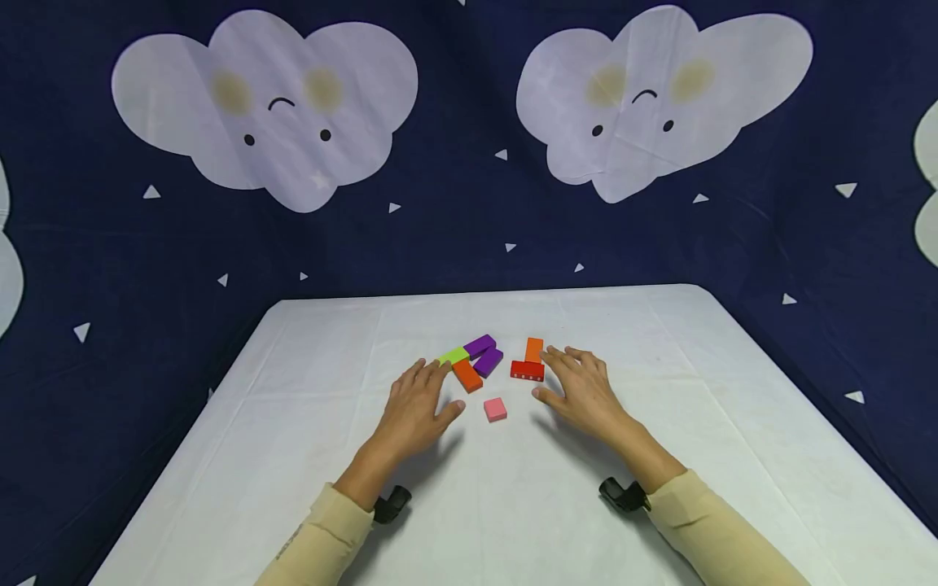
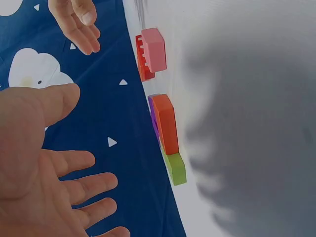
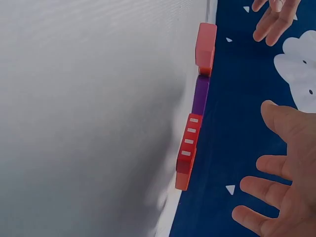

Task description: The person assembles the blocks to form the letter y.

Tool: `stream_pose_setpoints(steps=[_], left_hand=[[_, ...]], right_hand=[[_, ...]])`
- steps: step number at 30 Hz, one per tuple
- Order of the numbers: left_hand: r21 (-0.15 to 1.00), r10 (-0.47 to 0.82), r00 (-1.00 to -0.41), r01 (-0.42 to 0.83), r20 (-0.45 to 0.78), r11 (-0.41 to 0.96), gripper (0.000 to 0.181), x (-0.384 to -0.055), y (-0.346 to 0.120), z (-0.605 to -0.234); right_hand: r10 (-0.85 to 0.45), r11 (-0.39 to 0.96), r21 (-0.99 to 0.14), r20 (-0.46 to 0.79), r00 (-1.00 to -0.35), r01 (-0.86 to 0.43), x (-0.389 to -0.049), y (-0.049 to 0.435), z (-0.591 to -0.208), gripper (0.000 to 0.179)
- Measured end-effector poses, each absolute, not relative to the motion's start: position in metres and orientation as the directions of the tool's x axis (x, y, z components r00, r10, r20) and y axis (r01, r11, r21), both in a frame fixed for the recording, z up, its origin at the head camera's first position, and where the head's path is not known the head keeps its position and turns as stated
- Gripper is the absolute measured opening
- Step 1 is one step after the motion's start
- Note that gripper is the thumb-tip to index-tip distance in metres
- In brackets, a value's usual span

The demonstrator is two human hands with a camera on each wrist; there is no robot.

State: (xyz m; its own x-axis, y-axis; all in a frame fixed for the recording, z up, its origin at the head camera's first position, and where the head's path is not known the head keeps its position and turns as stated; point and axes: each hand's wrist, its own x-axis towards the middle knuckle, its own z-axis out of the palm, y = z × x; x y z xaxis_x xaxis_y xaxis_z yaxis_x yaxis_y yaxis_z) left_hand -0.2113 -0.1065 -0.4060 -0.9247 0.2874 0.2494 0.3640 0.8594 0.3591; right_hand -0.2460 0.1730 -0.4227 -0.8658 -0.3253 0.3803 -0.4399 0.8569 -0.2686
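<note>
My left hand [image 1: 416,411] hovers over the table with its fingers spread, left of the blocks and holding nothing. Near its fingertips lie a lime green block [image 1: 453,356] and an orange block [image 1: 467,376], with two purple blocks [image 1: 479,346] touching beside them. Opposite, my right hand [image 1: 584,392] has its fingers extended and holds nothing. It is nearest to a red block [image 1: 527,371] with white marks on its side and a second orange block [image 1: 534,350] behind that one. A small pink block [image 1: 495,409] sits between the hands, closer to me.
All the blocks lie on a white-covered table [image 1: 484,505]. Behind it hangs a dark blue cloth [image 1: 454,252] printed with pale clouds and small triangles. A black wrist device [image 1: 392,505] is on the left wrist, another device [image 1: 623,494] on the right.
</note>
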Motion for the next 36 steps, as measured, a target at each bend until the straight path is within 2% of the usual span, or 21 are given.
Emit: stream_pose_setpoints(steps=[21,36], left_hand=[[0.404,0.327,-0.916,0.398,0.234,0.824,0.058,-0.216,-0.095,-0.410],[0.417,0.350,-0.919,0.395,0.184,0.819,0.064,-0.218,-0.084,-0.414]], right_hand=[[-0.292,0.845,-0.347,0.339,-0.894,-0.407,-0.257,0.173,-0.427,0.059],[-0.254,0.832,-0.430,0.267,-0.930,-0.351,-0.266,0.174,-0.429,0.055]])
